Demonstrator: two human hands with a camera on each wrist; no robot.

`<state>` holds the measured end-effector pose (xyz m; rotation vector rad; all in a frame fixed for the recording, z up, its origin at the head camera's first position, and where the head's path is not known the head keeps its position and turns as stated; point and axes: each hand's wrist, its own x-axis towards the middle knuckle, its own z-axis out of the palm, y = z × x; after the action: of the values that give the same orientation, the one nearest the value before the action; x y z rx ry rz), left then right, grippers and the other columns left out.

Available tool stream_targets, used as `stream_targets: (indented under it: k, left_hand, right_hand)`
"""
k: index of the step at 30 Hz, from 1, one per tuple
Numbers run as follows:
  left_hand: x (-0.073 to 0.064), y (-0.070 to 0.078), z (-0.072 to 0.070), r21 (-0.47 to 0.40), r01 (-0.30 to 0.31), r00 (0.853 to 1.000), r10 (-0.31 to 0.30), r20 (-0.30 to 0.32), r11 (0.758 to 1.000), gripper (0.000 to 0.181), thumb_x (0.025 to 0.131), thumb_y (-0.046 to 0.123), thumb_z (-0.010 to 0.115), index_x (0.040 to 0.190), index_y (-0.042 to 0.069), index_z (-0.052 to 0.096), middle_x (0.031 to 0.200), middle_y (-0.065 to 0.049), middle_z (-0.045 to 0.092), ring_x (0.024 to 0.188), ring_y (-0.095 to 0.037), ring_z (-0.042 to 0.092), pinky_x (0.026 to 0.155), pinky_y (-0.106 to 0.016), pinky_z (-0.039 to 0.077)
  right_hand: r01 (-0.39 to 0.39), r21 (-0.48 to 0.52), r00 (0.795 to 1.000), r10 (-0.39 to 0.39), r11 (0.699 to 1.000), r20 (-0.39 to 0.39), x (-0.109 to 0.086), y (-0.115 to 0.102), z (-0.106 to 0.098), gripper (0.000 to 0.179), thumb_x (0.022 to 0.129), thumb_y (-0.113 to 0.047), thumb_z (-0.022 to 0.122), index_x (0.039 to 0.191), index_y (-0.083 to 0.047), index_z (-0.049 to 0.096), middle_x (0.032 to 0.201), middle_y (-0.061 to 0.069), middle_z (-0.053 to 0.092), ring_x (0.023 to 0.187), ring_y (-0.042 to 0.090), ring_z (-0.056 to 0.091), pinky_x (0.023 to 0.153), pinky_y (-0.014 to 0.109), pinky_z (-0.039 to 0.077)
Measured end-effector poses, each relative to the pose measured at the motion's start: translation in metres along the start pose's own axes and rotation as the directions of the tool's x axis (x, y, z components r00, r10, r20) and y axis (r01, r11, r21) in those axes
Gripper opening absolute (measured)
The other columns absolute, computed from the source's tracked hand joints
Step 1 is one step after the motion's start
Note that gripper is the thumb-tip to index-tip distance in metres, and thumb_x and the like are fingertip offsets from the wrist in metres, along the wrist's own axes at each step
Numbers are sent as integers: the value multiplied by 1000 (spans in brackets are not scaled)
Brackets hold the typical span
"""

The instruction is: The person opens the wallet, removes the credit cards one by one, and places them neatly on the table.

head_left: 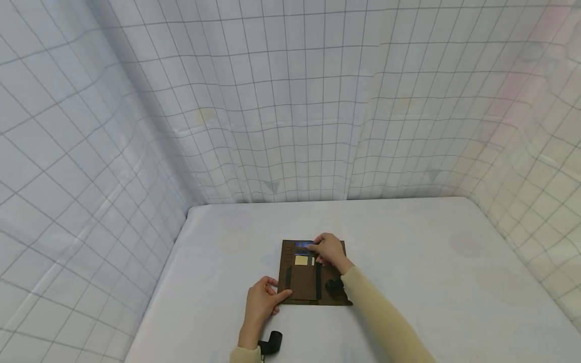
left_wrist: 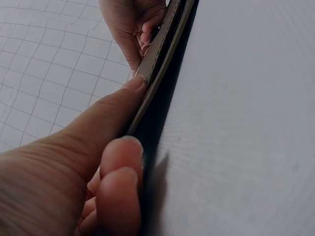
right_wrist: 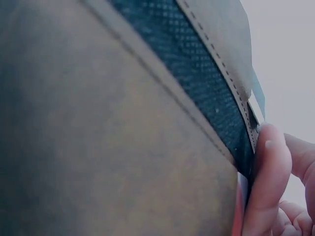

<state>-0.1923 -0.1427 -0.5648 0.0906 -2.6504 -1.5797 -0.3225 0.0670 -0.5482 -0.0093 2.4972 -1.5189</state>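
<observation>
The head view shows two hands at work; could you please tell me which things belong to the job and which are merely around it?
In the job:
brown flat leather-like organizer
blue rectangular card
cream rectangular card
left hand, on the organizer's edge
right hand, by the blue card

Merely around:
white cloth-covered table
white grid-patterned curtain

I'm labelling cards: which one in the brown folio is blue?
The farther card, by the right hand; the nearer card looks mostly pale yellow.
</observation>
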Motion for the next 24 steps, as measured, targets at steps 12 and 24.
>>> stream_targets:
  k: [12, 24]
  left_hand:
    - [0, -5, 0, 21, 2, 1000, -3, 21, 1000, 43, 73, 30, 83, 92, 2, 57, 58, 2, 51, 34, -7, 51, 36, -22, 40]
    - [2, -1, 0, 10, -8, 999, 7, 37, 1000, 43, 73, 28, 83, 93, 1, 56, 58, 2, 51, 34, -6, 49, 36, -23, 39]
  right_hand:
    - [-60, 60, 997, 58, 996, 44, 8, -1, -3, 26, 86, -20, 72, 96, 4, 67, 64, 8, 61, 40, 10, 55, 39, 22, 44]
    - [-111, -25, 987, 113, 994, 114, 21, -11, -13, 20, 84, -18, 74, 77, 0, 70, 56, 3, 59, 41, 8, 52, 40, 18, 42]
